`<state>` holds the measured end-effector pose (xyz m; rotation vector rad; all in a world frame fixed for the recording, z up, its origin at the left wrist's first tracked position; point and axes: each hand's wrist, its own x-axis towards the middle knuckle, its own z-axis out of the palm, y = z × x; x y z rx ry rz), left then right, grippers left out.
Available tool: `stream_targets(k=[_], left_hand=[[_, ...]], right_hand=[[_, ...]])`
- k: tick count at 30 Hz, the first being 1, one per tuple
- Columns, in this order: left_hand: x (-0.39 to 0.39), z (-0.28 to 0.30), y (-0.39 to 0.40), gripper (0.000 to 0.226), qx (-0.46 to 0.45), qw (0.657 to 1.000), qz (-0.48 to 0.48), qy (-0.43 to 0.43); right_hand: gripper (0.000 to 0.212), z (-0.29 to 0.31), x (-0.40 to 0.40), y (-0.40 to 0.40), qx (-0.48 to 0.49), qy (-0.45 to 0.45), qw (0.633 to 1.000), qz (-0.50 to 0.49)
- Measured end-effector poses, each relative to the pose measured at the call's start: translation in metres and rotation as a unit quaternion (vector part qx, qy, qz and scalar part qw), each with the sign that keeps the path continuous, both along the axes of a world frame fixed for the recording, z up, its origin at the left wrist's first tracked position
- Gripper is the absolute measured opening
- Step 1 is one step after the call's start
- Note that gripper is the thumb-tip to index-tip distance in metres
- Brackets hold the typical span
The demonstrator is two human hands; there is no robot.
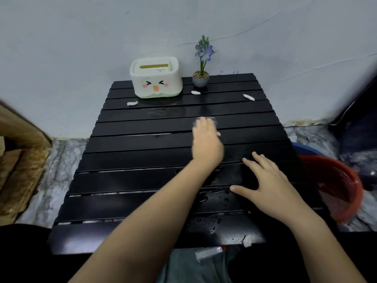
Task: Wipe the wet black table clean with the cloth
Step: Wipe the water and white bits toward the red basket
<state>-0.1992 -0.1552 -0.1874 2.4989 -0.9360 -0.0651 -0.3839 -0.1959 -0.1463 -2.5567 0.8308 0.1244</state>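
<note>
We press the cloth point(204, 120) flat under our left hand point(206, 142), short of the tissue box point(156, 77), while our spread right hand point(269, 184) steadies the table point(130, 180).

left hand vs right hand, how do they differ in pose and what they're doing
The left hand reaches to mid-table and presses on a bluish cloth that peeks out past its fingertips; it looks motion-blurred. The right hand lies nearer, sharp, fingers spread, with no cloth under it. Both rest palm-down on the black table.
</note>
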Motion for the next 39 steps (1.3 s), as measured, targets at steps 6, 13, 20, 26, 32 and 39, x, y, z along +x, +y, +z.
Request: stream_targets(k=[6, 13, 20, 26, 32, 39], left_hand=[[-0.024, 0.023, -0.011, 0.040, -0.099, 0.959, -0.151, 0.216], [0.050, 0.031, 0.152, 0.033, -0.142, 0.979, 0.138, 0.040], [0.041, -0.014, 0.229, 0.043, 0.076, 0.963, 0.254, -0.050], [-0.056, 0.010, 0.090, 0.051, 0.057, 0.994, 0.091, 0.024], [-0.121, 0.016, -0.012, 0.057, 0.046, 0.993, -0.102, 0.047], [-0.064, 0.043, 0.071, 0.038, -0.221, 0.943, -0.034, 0.246]], right_hand=[[0.099, 0.005, -0.027, -0.005, 0.024, -0.037, 0.998, -0.035], [0.115, 0.010, -0.094, -0.009, 0.054, -0.044, 0.988, -0.139], [0.120, 0.002, -0.105, -0.003, 0.095, -0.037, 0.984, -0.145], [0.122, -0.002, -0.105, -0.005, 0.070, -0.035, 0.987, -0.137], [0.118, -0.005, -0.107, -0.006, 0.059, -0.054, 0.987, -0.138], [0.124, -0.005, -0.131, -0.001, 0.114, -0.110, 0.976, -0.151]])
